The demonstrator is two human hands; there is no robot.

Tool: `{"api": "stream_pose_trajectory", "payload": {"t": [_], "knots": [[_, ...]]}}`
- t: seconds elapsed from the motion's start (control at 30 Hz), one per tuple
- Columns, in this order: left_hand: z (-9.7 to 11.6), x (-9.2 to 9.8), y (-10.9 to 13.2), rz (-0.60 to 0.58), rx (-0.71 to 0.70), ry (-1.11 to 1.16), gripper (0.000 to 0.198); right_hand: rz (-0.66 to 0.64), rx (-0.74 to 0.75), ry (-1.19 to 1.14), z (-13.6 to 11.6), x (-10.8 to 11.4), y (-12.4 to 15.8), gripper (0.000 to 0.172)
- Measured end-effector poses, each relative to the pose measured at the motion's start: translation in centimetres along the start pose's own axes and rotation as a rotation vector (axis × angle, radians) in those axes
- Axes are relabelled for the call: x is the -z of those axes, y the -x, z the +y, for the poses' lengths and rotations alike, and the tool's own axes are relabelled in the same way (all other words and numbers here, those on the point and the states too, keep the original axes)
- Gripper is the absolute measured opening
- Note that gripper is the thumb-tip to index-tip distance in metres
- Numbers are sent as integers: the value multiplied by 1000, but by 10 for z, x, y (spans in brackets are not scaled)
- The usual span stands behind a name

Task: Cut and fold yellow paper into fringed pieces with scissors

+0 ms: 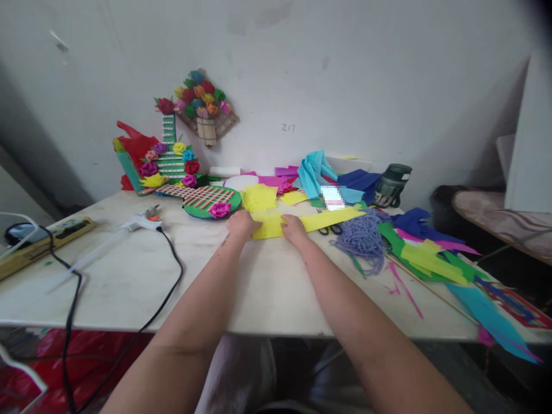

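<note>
A long strip of yellow crepe paper (269, 225) lies across the middle of the table, its far end running right toward a heap of purple yarn (364, 236). My left hand (242, 224) is closed on the strip's left end. Farther along the strip, my right hand (294, 226) grips it with bent fingers. Dark-handled scissors (331, 229) lie just right of my right hand, partly under the paper. Behind the hands sit yellow paper squares (260, 197). A green guitar-shaped craft (211, 201) with paper flowers lies left of my left hand.
A white glue gun (144, 222) with a black cord and a yellow power strip (47, 244) are at left. Coloured paper sheets (425, 259), a thin stick (431, 289) and a dark bottle (391, 185) are at right. A flower basket craft (206, 109) leans against the wall.
</note>
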State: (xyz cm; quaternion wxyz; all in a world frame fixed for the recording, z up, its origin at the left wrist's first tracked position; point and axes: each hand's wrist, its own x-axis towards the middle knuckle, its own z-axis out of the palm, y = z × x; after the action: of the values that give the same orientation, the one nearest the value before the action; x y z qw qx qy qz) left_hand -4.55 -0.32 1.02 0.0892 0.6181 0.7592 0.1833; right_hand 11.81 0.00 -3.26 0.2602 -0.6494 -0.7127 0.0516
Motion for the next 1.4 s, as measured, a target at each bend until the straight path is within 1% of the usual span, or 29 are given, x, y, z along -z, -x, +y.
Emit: {"api": "stream_pose_trajectory", "payload": {"t": [0.07,0.13,0.2,0.27,0.43,0.57,0.7,0.8,0.9,1.0,1.07,1.13,1.17,1.23,1.3,1.4], "knots": [[-2,0,-1,-27,-3,-35,51,3,-5,-15,0,0,0,37],[-3,0,-2,-84,-13,-50,54,6,-7,-36,0,0,0,38],[-3,-1,-4,-142,-10,-41,55,7,-13,-57,1,1,0,39],[-1,0,-3,-162,1,-12,52,12,-32,-81,1,2,0,39],[5,4,3,-73,-8,29,34,20,-86,-140,3,5,-1,40],[5,2,5,-8,-31,89,21,35,-107,-167,2,7,1,40],[0,-4,0,62,-64,184,16,27,-125,-164,0,7,4,39],[-4,-11,-6,77,-48,313,21,21,-105,-139,-1,7,5,37],[-8,-16,-10,27,-3,516,38,28,-74,-129,0,5,4,36],[-12,-17,-9,-112,-21,820,50,30,-34,-105,3,1,3,35],[-14,-16,-8,-230,-43,1005,51,30,-4,-91,5,-2,2,36],[-16,-15,-9,-305,-29,1115,46,19,18,-86,7,-4,2,37],[-16,-15,-9,-316,-11,1140,43,8,23,-84,7,-4,2,37],[-16,-17,-10,-303,20,1149,41,-15,32,-73,8,-5,1,38],[-17,-17,-11,-288,24,1124,45,-21,55,-43,9,-4,1,40],[-20,-15,-11,-306,-18,1081,55,-16,102,9,9,-2,1,41]]}}
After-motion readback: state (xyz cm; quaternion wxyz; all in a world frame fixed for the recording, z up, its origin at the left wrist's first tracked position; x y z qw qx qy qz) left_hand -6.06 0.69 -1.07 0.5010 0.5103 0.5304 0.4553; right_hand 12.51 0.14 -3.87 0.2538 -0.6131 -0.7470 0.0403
